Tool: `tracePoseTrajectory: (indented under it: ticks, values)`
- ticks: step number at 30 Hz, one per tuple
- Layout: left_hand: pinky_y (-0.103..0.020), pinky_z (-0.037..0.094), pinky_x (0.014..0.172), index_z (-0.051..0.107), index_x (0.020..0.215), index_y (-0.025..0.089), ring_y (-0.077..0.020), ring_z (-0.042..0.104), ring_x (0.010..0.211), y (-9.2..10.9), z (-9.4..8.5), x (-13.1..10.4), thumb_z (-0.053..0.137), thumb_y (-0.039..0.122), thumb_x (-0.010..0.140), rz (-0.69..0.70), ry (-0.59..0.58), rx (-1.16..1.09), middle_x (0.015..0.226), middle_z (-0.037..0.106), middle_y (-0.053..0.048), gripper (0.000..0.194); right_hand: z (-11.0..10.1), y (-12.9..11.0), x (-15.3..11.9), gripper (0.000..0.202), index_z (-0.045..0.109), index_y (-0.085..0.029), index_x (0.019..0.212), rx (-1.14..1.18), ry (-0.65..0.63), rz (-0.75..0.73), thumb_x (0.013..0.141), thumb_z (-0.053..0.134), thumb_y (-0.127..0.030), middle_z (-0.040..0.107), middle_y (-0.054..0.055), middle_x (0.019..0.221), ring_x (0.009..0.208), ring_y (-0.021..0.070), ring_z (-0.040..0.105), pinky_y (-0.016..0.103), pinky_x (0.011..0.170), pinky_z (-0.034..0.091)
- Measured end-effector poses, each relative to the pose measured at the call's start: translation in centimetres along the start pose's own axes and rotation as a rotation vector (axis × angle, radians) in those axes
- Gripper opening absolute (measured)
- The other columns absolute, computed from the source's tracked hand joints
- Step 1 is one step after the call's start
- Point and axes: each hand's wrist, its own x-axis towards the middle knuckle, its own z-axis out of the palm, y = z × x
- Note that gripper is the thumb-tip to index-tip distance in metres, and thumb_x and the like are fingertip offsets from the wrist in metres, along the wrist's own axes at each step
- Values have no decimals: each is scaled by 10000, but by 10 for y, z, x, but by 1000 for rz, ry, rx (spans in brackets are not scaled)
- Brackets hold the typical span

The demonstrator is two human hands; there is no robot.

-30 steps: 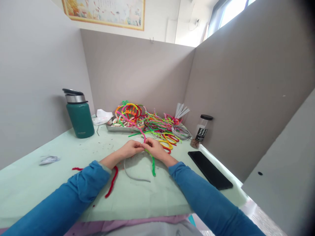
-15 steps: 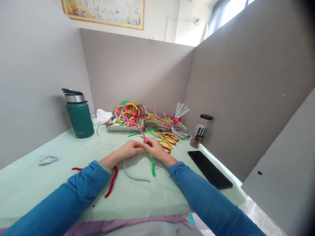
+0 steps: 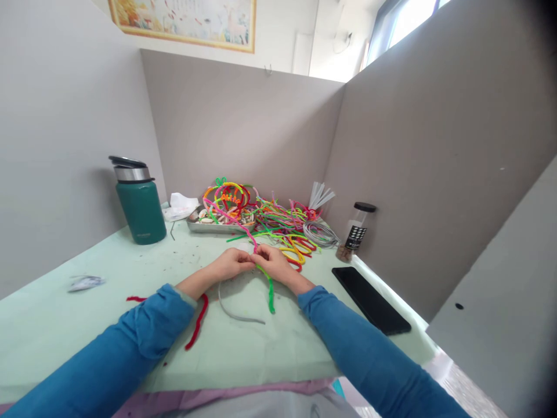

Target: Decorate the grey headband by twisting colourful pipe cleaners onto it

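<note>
My left hand (image 3: 231, 263) and my right hand (image 3: 270, 261) meet over the middle of the table, fingertips pinched together on fuzzy pipe cleaners. A pink pipe cleaner (image 3: 239, 225) runs from the fingers up toward the tray. Below the fingers hangs a green pipe cleaner (image 3: 271, 295), lighter near my hand. The spot where the pieces meet is hidden by my fingers. A grey wire (image 3: 237, 315) curves below my hands, its upper end near my left hand. Partly under my left forearm lies a dark red pipe cleaner (image 3: 198, 328).
A metal tray (image 3: 209, 228) holds shells and bent pipe cleaners. Loose pipe cleaners (image 3: 282, 216) and a coil of grey wire (image 3: 321, 234) lie right of it. A green bottle (image 3: 141, 209) stands left; a jar (image 3: 354, 235) and a black phone (image 3: 369, 299) are right. Grey partitions (image 3: 243, 116) enclose the table.
The pink pipe cleaner's far part has shifted very slightly. Both hands keep the same place and the same pinch.
</note>
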Motion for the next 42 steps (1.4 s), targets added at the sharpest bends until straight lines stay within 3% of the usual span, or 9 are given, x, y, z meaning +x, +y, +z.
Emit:
tracePoseTrajectory:
  ticks: [33,42]
  values:
    - [-197,307,491,662,802,140,-87,389,482,1,2,0,512,476,723,52,34,32,513,499,39,376,0,-1,1,169,481,-164,668,2,7,14,770,504,-297,448,-28,610,568,99,383,220,512,280]
    - [-191,325,515,666,790,138,-93,416,541,-6,3,3,516,465,723,86,41,44,590,539,25,366,0,1,1,157,485,-163,667,-5,1,8,768,506,-282,454,-30,611,575,98,385,220,519,285]
